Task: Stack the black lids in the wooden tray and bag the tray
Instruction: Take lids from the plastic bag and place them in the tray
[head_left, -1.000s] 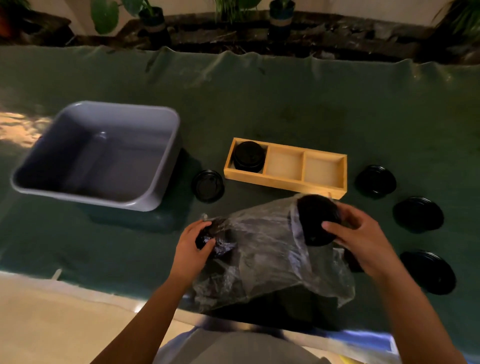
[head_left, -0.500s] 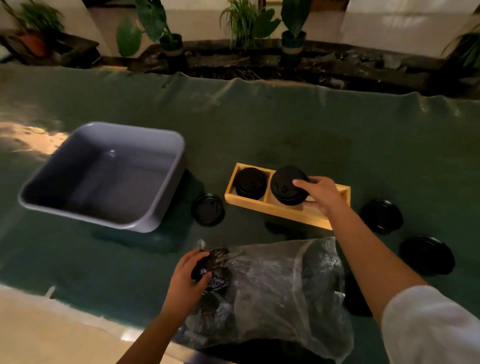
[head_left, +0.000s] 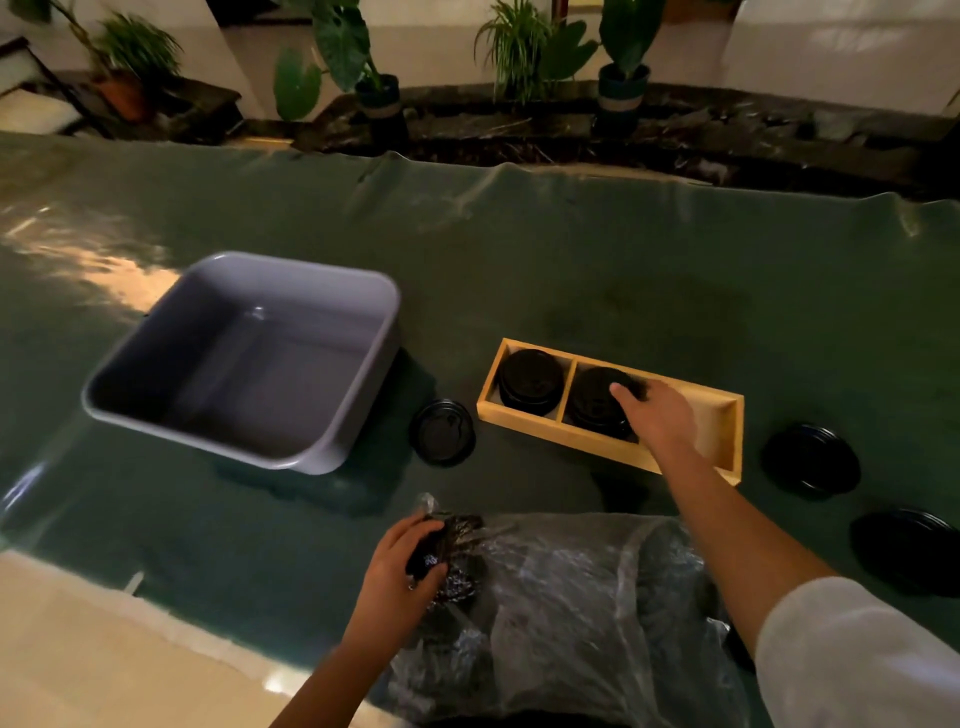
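A wooden tray (head_left: 535, 432) with three compartments lies on the green cloth, right of centre. Its left compartment holds a stack of black lids (head_left: 531, 381). A second stack of black lids (head_left: 592, 402) sits in the middle compartment, and my right hand (head_left: 657, 418) grips it from the right side. The right compartment is partly hidden by my wrist. A clear plastic bag (head_left: 571, 597) lies crumpled at the near edge, dark lids showing inside it. My left hand (head_left: 400, 577) clutches the bag's bunched left end.
A grey plastic tub (head_left: 208, 441) stands to the left. One loose black lid (head_left: 442, 432) lies between tub and tray. Two more black lids (head_left: 810, 460) (head_left: 906, 556) lie right of the tray. Potted plants line the far edge.
My right hand carried a stack of lids from the bag to the tray and lowered it into the middle compartment. My left hand has stayed on the bag.
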